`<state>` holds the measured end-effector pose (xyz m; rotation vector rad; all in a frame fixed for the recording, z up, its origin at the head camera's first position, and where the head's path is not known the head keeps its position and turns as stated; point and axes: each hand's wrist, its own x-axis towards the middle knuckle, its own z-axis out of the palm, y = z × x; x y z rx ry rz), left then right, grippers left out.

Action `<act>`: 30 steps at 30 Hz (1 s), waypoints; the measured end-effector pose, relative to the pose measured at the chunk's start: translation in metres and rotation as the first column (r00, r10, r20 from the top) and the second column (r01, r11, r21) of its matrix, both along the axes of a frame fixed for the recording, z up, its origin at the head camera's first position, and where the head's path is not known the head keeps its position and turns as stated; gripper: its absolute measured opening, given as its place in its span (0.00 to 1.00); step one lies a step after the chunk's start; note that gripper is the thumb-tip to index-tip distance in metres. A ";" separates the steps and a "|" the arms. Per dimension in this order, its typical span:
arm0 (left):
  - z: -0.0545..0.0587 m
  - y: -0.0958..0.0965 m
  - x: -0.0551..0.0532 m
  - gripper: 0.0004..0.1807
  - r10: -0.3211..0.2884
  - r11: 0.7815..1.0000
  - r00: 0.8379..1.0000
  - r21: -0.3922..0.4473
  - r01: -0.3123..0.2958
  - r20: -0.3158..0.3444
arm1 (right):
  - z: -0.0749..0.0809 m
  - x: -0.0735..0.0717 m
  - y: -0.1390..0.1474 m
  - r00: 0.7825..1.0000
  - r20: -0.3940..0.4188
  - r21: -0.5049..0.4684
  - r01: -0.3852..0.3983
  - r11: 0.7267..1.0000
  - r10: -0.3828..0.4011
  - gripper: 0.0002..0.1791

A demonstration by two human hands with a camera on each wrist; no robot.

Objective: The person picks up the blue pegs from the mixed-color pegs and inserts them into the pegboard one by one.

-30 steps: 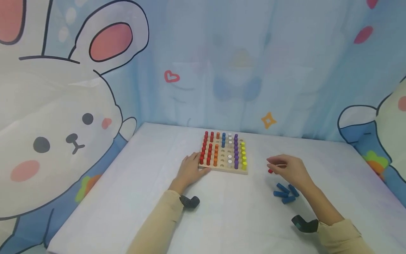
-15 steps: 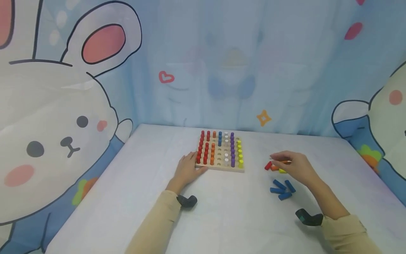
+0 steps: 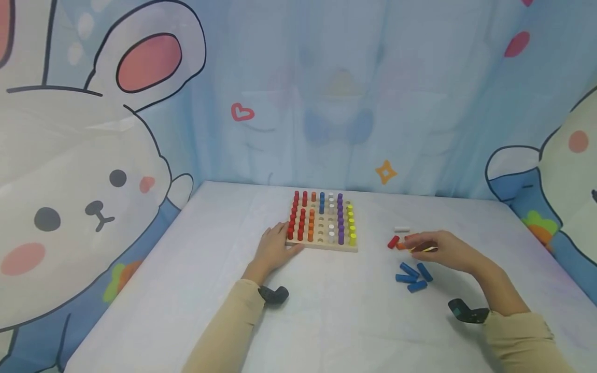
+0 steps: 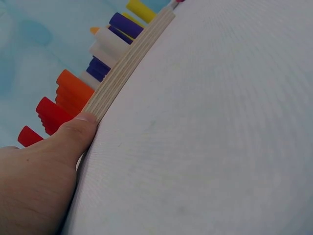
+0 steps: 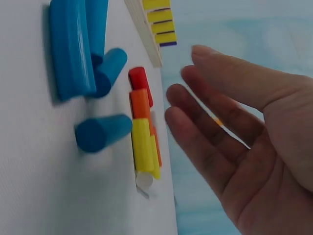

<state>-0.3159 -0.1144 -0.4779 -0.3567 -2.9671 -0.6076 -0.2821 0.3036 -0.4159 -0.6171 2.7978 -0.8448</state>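
Observation:
A wooden pegboard (image 3: 322, 246) with rows of coloured pegs lies toward the back of the table. My left hand (image 3: 274, 247) grips its near left corner, thumb along the front edge and fingers at the left side. In the left wrist view the thumb (image 4: 73, 134) presses the board's edge. My right hand (image 3: 445, 251) hovers over loose pegs, its relaxed fingers holding nothing. Below and beside it lie a red peg (image 3: 393, 242), an orange peg (image 5: 141, 104), a yellow peg (image 5: 142, 144) and a white peg (image 3: 402, 229), partly hidden by the hand in the head view.
Several blue pegs (image 3: 407, 278) lie loosely together nearer me, below the right hand. Some board holes (image 3: 321, 226) hold no peg. A white cloth (image 3: 336, 311) covers the table. Behind it hangs a blue cartoon curtain (image 3: 289, 62).
My right hand has shifted right and slightly toward me, uncovering the white peg and more of the red and orange ones. The left hand stays at the pegboard. The head view has turned slightly.

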 end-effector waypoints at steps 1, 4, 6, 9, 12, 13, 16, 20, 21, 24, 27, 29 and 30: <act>0.000 0.000 0.000 0.47 0.000 1.000 1.000 -0.002 0.000 0.001 | 0.000 0.000 0.002 1.000 0.016 0.013 -0.006 1.000 0.005 0.19; 0.001 0.000 0.000 0.47 0.001 1.000 1.000 -0.012 -0.001 0.004 | -0.002 0.000 0.009 0.998 0.058 0.056 -0.010 0.998 0.007 0.20; 0.001 0.000 0.000 0.47 0.003 1.000 1.000 -0.014 -0.003 0.004 | -0.004 0.001 0.012 0.997 0.077 0.079 -0.020 0.997 0.014 0.21; 0.001 0.000 0.001 0.47 0.004 1.000 1.000 -0.008 -0.004 0.003 | -0.005 0.001 0.016 0.993 0.113 0.108 -0.026 0.994 0.014 0.22; 0.001 0.000 0.001 0.47 0.003 1.000 1.000 0.002 -0.003 0.006 | -0.006 0.003 0.018 0.988 0.156 0.115 -0.035 0.993 0.017 0.24; 0.001 0.000 0.001 0.47 0.003 1.000 1.000 0.005 -0.003 0.006 | -0.006 0.003 0.019 0.985 0.170 0.116 -0.037 0.993 0.016 0.25; 0.001 0.000 0.002 0.47 0.004 1.000 1.000 0.003 -0.004 0.005 | -0.008 0.004 0.021 0.979 0.205 0.113 -0.039 0.993 0.015 0.28; 0.000 0.001 0.001 0.47 0.006 1.000 1.000 0.000 -0.006 -0.001 | -0.009 0.003 0.023 0.970 0.244 0.104 -0.045 0.994 0.018 0.30; 0.000 0.001 0.001 0.47 0.006 1.000 1.000 -0.001 -0.006 -0.002 | -0.009 0.004 0.023 0.968 0.249 0.102 -0.046 0.994 0.020 0.31; -0.001 0.001 0.001 0.47 0.009 1.000 1.000 -0.002 -0.009 -0.002 | -0.007 0.005 0.021 0.967 0.254 0.097 -0.051 0.994 0.025 0.31; -0.001 0.001 0.000 0.47 0.012 1.000 1.000 -0.002 -0.012 0.000 | -0.007 0.006 0.020 0.968 0.248 0.099 -0.047 0.994 0.021 0.31; -0.001 0.001 0.000 0.47 0.013 1.000 1.000 -0.001 -0.013 0.000 | -0.008 0.006 0.019 0.969 0.246 0.104 -0.039 0.994 0.012 0.31; -0.001 0.001 0.000 0.47 0.012 1.000 1.000 -0.001 -0.012 0.000 | -0.008 0.006 0.019 0.970 0.245 0.108 -0.033 0.994 0.006 0.31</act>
